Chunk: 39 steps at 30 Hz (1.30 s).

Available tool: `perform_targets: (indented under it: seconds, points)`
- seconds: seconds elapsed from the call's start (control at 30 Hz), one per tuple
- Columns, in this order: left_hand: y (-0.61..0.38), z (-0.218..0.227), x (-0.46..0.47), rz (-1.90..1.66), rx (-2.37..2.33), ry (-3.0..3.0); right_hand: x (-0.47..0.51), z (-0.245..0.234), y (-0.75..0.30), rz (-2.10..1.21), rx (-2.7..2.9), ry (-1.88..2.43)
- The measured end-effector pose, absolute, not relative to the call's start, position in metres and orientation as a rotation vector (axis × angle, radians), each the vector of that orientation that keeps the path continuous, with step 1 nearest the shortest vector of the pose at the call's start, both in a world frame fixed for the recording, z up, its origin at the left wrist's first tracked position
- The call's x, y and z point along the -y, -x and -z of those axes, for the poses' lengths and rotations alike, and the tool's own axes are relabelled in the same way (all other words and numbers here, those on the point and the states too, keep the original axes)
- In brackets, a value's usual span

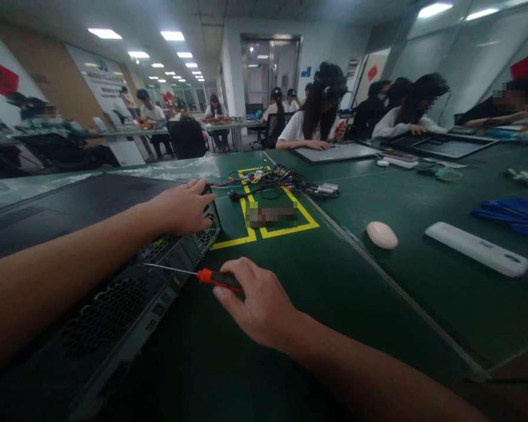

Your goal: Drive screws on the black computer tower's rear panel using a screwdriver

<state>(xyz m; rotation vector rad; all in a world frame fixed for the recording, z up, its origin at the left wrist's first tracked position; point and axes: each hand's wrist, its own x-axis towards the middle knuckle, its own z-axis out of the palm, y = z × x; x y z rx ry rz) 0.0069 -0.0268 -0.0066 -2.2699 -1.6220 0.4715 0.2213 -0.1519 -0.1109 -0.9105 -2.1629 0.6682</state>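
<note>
A black computer case (101, 205) lies on its side at the left, its rear panel turned towards me. My left hand (187, 206) rests on the case's far corner with fingers stretched out, just above a round fan grille (206, 231). In my right hand (259, 302) is a screwdriver (217, 278) with a red and black handle, gripped between thumb and fingers. Its thin shaft points left, and the tip reaches the case's rear panel near the slots. Whether the tip sits in a screw is too small to tell.
Bundled cables (286, 179) lie beyond the case by yellow tape (290, 230) on the green table (334, 328). To the right are a pale computer mouse (382, 235), a white power strip (477, 248) and a blue bundle (513, 215). Co-workers sit across the table, handling flat panels (334, 152).
</note>
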Motion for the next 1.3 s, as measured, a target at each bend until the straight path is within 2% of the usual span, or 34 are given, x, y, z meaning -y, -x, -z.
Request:
perform_targets:
  seconds: [1.3]
  points:
    - [-0.0010,0.0113,0.0218,-0.405,1.639,2.309,0.1545,0.1064,-0.2201,-0.747,2.224,0.977]
